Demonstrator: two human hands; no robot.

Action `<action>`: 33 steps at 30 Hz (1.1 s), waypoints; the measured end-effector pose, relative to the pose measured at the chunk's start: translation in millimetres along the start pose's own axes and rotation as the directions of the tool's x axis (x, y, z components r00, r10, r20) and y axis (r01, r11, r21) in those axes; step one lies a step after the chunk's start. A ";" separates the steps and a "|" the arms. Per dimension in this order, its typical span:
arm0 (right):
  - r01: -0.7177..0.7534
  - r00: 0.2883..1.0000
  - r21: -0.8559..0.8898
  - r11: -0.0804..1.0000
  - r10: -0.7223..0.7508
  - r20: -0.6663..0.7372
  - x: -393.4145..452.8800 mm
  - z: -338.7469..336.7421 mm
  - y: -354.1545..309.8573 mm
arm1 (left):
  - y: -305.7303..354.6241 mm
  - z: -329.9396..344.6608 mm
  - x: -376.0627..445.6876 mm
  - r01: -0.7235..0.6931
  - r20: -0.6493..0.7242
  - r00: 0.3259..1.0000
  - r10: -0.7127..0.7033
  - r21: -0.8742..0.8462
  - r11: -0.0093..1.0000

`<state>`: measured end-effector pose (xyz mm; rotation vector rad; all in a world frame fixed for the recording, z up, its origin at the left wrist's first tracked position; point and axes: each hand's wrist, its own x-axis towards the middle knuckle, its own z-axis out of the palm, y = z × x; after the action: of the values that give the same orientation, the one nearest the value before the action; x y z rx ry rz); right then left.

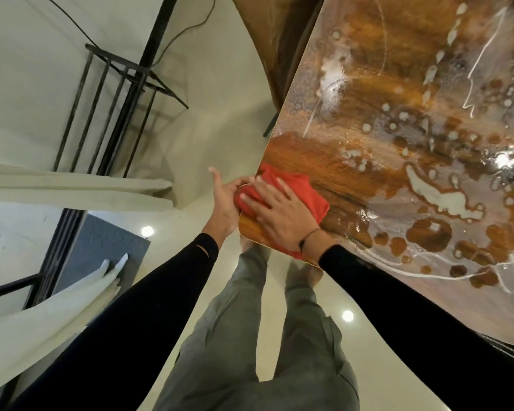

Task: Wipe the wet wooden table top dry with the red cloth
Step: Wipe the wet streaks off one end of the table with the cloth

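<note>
- Red cloth (297, 188): bunched at the near-left corner of the wooden tabletop (353, 93), its bulk spread away from the edge.
- Right hand (279, 215): flat on the cloth, fingers spread, pressing.
- Left hand (224, 200): at the corner edge, touching the cloth's end; grip cannot be told.
- Water pools (439, 197): right of and beyond the cloth; the right hand is nearer.

A pale glossy floor (368, 366) carries two round spots of reflected light. At upper left stands a black metal frame (113, 99) with thin bars, perhaps a chair, and a dark cable (187, 28) trails above it. Cream curtains (72, 188) hang left, beside a grey mat (107, 250).
</note>
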<state>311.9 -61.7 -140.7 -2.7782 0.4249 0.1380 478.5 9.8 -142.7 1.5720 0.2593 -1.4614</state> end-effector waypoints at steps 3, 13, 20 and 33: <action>0.295 0.941 -0.003 0.955 -0.291 0.172 -39.2 12.1 -0.7 | 3.7 -2.4 2.0 0.049 0.031 0.998 -0.051 0.077 0.996; 0.027 1.000 0.006 1.000 -0.027 -0.005 -8.6 0.3 10.3 | 7.7 2.9 -3.6 0.041 0.008 0.999 -0.043 0.121 0.992; 0.259 0.959 -0.056 0.964 -0.249 0.137 -60.4 0.9 67.6 | 5.2 19.6 -8.6 -0.031 0.016 0.999 0.028 0.219 0.975; -0.010 0.994 0.026 1.000 0.007 0.112 -101.0 -5.0 62.9 | -12.4 34.1 -15.9 -0.141 -0.061 0.986 0.156 0.206 0.968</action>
<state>196.8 -92.4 -140.6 -2.7267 0.4071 0.2869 442.9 -1.7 -129.7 1.7732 0.0364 -1.3451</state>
